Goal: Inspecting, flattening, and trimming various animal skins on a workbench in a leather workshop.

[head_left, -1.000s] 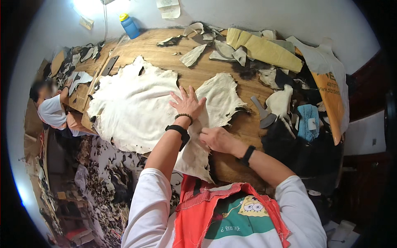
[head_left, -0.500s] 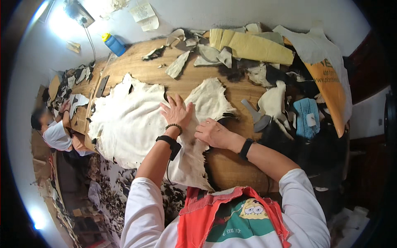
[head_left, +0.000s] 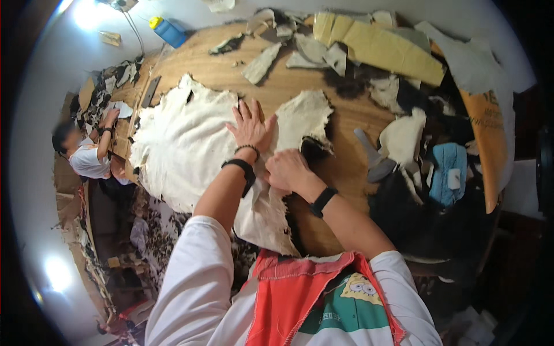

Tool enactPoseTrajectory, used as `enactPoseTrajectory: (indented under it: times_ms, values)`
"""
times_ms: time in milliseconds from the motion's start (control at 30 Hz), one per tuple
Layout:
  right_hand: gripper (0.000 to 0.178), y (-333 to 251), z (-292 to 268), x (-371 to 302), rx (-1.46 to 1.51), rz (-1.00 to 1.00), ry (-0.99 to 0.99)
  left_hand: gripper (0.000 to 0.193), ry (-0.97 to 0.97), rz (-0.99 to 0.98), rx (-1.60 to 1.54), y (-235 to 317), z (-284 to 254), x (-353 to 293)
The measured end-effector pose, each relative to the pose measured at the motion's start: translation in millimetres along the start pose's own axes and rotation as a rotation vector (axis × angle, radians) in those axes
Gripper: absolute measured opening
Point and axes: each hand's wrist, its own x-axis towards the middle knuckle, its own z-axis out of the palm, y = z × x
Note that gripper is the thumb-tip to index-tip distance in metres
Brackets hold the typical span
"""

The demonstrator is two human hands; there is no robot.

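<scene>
The right hand (head_left: 287, 171) has shifted closer to the left hand (head_left: 254, 128), its fingers curled together on the pale hide (head_left: 184, 141); I cannot tell whether they pinch it. Beside them the edge now turns up further, baring more dark underside. The left presses, fingers spread. The hide overhangs the wooden table's (head_left: 353, 112) near edge; bare wood lies rightward and beyond, before scraps (head_left: 261, 63).

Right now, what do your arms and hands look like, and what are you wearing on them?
My left hand is gloveless, with a dark beaded bracelet at the wrist and a chunky black band behind it. My right hand is gloveless too, with another black band. White sleeves stop near my elbows.
</scene>
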Motion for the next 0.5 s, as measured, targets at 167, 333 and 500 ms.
enactPoseTrajectory:
  times_ms: [167,333,500]
  values:
    - [0.021,-7,-4,-10,-0.012,-0.006,0.022,0.079,0.005,-0.002,-0.016,0,-4,2]
    - [0.025,10,9,-68,0.167,0.052,0.162,0.078,0.003,-0.006,-0.050,1,-3,0]
    - [0.028,-1,-51,-80,0.075,0.168,0.051,0.076,-0.056,0.064,-0.120,-26,0,-4]
